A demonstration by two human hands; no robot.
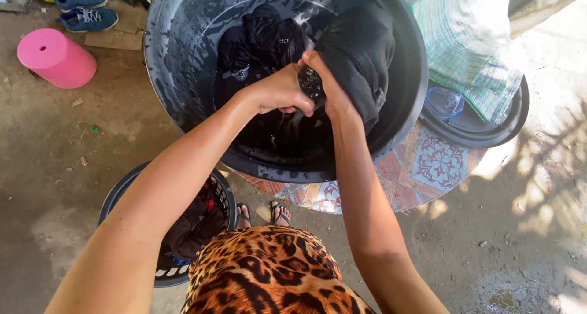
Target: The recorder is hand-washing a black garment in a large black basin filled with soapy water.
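While both forearms reach down over the large round black plastic wash tub (183, 75), the 2 hands meet at its middle, each clenched on the wet black cloth garment (358, 51). The left hand (278, 91) is fisted tight around a twisted wad of the fabric, knuckles up. The right hand (327, 84) grips the same wad just beside it, fingers closed, the 2 hands touching or nearly so. The bulk of the garment hangs off the right hand toward the tub's right wall, above the dark water. More dark wet clothing (260, 36) lies heaped at the far side of the tub, partly in suds.

Tub stands on a patterned red and blue round mat (428, 167) on the bare concrete floor (49, 155). Right of the tub: a flat black basin (489, 127) holding a green checked cloth (474, 39) and a clear blue plastic scoop (445, 101). Left, well apart: a pink plastic upturned stool (55, 57) and a pair of blue sneakers (85, 9). Near the person's feet, lower left: a black slatted laundry basket (165, 265) with dark clothes inside. Leopard-print clothing on the person (269, 271) fills the bottom edge.
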